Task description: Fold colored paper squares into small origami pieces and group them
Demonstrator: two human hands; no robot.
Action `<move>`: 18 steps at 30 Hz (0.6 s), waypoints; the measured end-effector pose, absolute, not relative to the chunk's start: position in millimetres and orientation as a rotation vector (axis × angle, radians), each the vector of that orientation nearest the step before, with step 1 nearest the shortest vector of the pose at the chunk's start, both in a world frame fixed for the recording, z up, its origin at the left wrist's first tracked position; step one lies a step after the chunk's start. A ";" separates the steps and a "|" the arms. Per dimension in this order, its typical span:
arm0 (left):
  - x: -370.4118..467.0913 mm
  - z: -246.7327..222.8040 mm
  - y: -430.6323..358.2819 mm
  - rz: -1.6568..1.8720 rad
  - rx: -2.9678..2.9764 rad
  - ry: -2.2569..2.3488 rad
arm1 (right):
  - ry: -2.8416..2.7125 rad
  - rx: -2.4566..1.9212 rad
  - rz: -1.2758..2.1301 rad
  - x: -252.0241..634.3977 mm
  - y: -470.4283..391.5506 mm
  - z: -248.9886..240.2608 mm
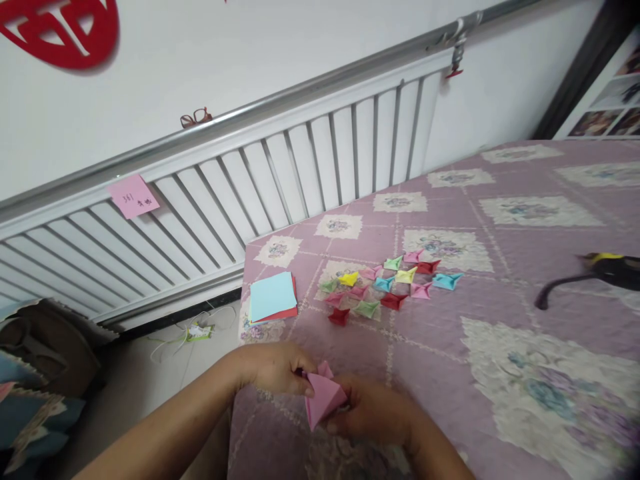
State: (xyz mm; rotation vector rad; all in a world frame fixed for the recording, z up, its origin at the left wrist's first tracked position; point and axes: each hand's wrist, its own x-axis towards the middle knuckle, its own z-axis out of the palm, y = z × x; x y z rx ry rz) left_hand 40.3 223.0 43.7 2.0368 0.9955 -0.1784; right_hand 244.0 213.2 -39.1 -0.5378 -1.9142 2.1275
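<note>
The left hand [280,370] and the right hand [373,408] are closest, their bare forearms reaching in from the bottom edge, both clamped on 1 folded piece of pink paper [326,397]. The left thumb and fingers pinch its left side; the right hand grips its right side, with the thumb near the lower edge. The paper is held between the 2 hands above the near part of the purple floral tablecloth [430,340], a pointed corner angled down.

Beyond the hands, about 15 small folded paper pieces [385,284] lie in loose rows, in red, pink, yellow, green and blue. To their left, near the table's edge, sits a stack of square paper [273,295], light blue on top with red showing beneath. Far to the right lies a black-and-yellow object [617,270], partly cut off by the frame.

Behind the table, a white radiator [295,170] runs along the wall, with a pink note [134,197] marked 361 on it. Glasses [196,119] rest on the pipe [280,100] above.
</note>
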 end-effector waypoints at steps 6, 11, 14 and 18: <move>35.9 44.6 223.2 -0.140 1.936 1.018 | -1.888 -0.487 2.109 244.5 218.4 -42.1; 34.5 42.2 218.2 -0.022 1.753 1.166 | -1.819 -0.561 2.055 246.6 221.1 -42.2; 36.0 34.3 213.2 0.095 1.696 1.249 | -1.759 -0.671 2.019 246.4 220.9 -46.6; 38.4 19.2 206.3 0.302 1.645 1.309 | -1.725 -0.793 1.897 244.3 222.1 -54.0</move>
